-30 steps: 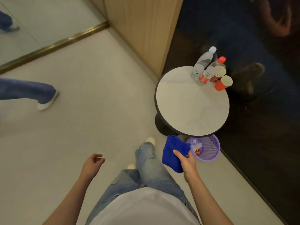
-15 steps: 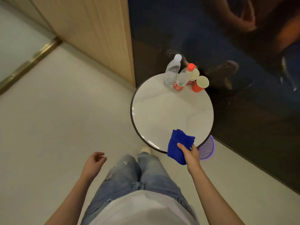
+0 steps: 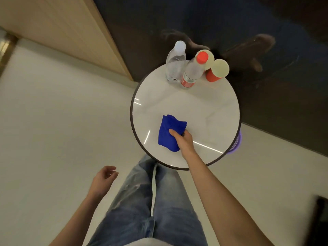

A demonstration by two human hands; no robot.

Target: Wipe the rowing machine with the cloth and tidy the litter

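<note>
2 bare hands show in the lower half of the frame, with the person's legs in blue jeans (image 3: 150,201) between them. At the far left edge a brass strip (image 3: 7,48) meets the pale floor (image 3: 53,121), and a light wooden panel (image 3: 62,23) fills the upper left.

Lower left of centre, the left hand (image 3: 104,180) hangs over the floor with its fingers loosely curled around nothing.

Right of centre stands a round white table (image 3: 186,103) with a dark rim. The blue cloth (image 3: 168,134) is bunched over the near part of the tabletop. Whether it lies on the surface or is held just above it cannot be told. The right hand (image 3: 183,142) grips the cloth at its right edge, thumb on top and fingers curled round the fabric.

At the table's far edge stand 2 bottles side by side: a clear bottle with a white cap (image 3: 174,66) and, to its right, a bottle with a red cap (image 3: 192,73). Just right of them are 2 red cups with cream lids, 1 (image 3: 210,56) partly hidden behind the red cap and 1 (image 3: 217,71) in plain view.

Behind the table, a dark glossy wall (image 3: 230,23) spans the upper right. A purple basket (image 3: 237,144) peeks out below the table's right rim.
</note>
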